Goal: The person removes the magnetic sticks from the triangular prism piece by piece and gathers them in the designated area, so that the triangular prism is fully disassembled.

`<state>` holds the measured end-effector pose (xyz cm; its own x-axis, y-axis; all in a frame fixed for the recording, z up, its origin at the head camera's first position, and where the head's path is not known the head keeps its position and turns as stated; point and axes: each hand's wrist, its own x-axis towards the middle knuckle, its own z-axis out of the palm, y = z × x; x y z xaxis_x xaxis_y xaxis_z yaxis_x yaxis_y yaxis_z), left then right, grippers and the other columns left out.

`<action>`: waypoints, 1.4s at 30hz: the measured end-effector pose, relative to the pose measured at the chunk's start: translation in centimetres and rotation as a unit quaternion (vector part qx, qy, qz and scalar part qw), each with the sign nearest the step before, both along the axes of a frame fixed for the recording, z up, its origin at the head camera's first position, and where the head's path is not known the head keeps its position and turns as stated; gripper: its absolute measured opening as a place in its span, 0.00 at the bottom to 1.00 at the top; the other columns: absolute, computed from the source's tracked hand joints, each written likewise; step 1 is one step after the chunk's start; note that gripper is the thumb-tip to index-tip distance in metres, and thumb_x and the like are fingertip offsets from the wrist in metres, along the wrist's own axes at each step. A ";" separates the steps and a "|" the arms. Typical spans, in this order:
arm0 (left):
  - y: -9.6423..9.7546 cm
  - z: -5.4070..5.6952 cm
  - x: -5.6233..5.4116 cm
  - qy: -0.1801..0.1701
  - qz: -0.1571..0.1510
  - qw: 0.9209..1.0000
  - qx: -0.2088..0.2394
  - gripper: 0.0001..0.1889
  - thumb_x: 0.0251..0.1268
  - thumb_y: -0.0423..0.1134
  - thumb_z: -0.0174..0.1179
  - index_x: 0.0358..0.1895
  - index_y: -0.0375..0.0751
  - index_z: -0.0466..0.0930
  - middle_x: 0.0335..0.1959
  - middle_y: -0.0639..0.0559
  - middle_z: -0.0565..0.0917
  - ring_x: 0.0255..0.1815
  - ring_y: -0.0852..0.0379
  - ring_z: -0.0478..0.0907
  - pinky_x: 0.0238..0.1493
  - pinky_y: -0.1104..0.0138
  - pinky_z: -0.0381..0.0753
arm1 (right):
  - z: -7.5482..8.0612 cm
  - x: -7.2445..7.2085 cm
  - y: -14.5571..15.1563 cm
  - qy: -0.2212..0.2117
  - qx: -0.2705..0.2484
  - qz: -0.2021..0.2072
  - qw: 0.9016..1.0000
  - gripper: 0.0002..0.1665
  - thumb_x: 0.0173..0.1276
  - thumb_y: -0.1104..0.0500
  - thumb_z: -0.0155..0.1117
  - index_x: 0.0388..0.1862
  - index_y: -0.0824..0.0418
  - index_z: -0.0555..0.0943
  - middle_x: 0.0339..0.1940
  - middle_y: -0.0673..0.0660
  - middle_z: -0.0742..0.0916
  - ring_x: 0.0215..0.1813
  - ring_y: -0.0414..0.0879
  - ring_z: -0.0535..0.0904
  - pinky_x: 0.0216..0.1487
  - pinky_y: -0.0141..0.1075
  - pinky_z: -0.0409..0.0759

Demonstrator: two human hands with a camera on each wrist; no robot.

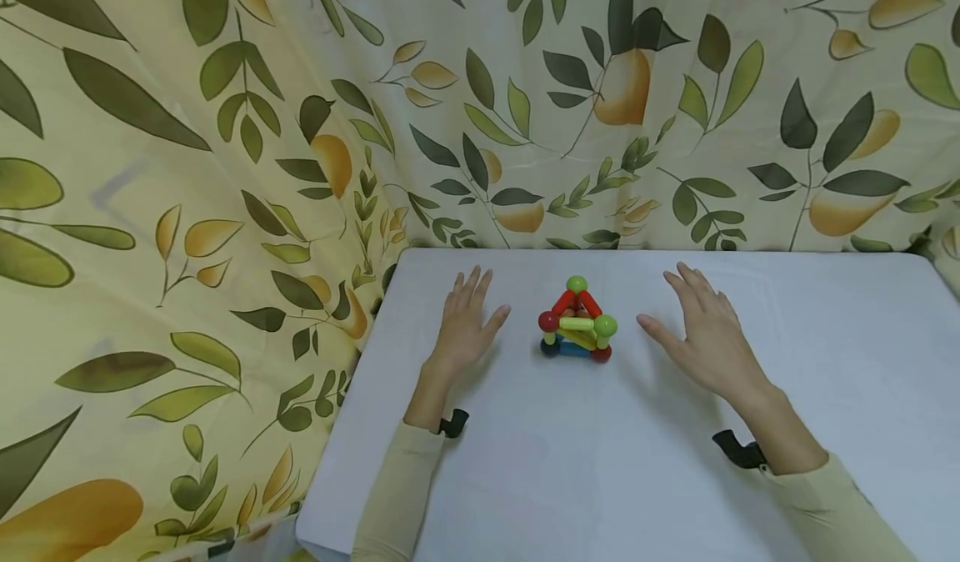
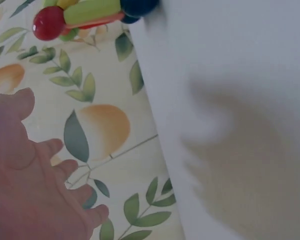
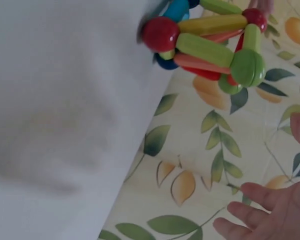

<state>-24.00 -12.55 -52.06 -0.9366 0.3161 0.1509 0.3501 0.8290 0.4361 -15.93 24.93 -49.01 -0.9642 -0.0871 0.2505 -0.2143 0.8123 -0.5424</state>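
Note:
On the white table stands a small built structure of coloured rods and balls [image 1: 577,324], with red, green, yellow and blue parts. To its left, the left hand [image 1: 465,320] hovers with fingers spread and holds nothing. The right hand [image 1: 705,337] is on the structure's other side, its fingers extended and thumb pointing toward the structure, also holding nothing. Neither hand touches the structure. In the left wrist view, a red ball [image 2: 49,23] and a green rod [image 2: 92,12] show at the top. The right wrist view shows more of the frame, including a green ball [image 3: 247,67].
A white cloth covers the table [image 1: 525,470], whose far edge meets a hanging curtain [image 1: 480,87] printed with leaves and fruit. The same print hangs along the left side. Black straps with mounts [image 1: 738,449] sit at both wrists.

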 end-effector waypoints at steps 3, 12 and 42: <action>0.6 0.3 0.2 -0.013 -0.012 0.999 0.045 0.40 0.81 0.67 0.40 0.87 0.54 0.44 0.88 0.51 0.43 0.87 0.46 0.32 0.84 0.43 0.39 | 0.2 -0.1 -0.7 0.000 -0.015 0.005 1.000 0.52 0.76 0.36 0.63 0.85 0.62 0.55 0.86 0.66 0.56 0.86 0.66 0.46 0.81 0.68 0.41; 2.4 0.5 0.7 -0.061 -0.031 0.985 0.158 0.40 0.81 0.68 0.40 0.86 0.54 0.46 0.88 0.56 0.43 0.87 0.51 0.31 0.83 0.39 0.41 | 0.5 0.3 -2.4 -0.027 -0.034 0.013 0.999 0.49 0.78 0.36 0.59 0.84 0.63 0.57 0.85 0.68 0.57 0.83 0.71 0.50 0.72 0.77 0.54; 8.9 -0.4 1.0 -0.171 -0.108 0.827 0.525 0.45 0.65 0.23 0.70 0.81 0.56 0.62 0.79 0.56 0.68 0.80 0.47 0.64 0.78 0.53 0.67 | -2.0 -0.3 -6.4 0.017 -0.159 -0.016 0.987 0.23 0.65 0.56 0.79 0.57 0.62 0.86 0.51 0.61 0.88 0.49 0.59 0.88 0.51 0.58 0.87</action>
<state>-23.03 -3.64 -52.42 -0.9198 0.3452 0.1865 0.1476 -0.1359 0.9797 -16.28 18.48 -51.02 -0.9557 0.0309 0.2927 -0.2142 0.6093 -0.7635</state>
